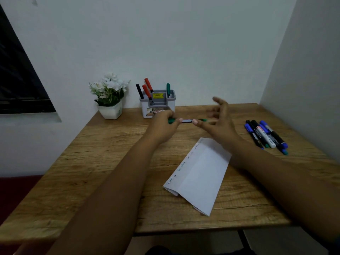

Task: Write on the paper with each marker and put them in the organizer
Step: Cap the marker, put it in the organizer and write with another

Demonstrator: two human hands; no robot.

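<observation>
Both hands (161,124) (219,118) hold green marker (186,121) crosswise between them.

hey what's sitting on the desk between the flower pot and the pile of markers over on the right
In the head view, the grey organizer stands between the flower pot and the loose markers; in front of it both hands hold a green marker.

table (110,172): wood-grain top, matt, visibly grained. paper (200,173): white sheet, matt, creased by folds. organizer (158,105): grey plastic, smooth, with a glossy yellow label. loose markers (266,134): plastic barrels, slight sheen. flower pot (111,111): white, smooth, faintly glossy. wall (165,43): matt painted finish.
</observation>
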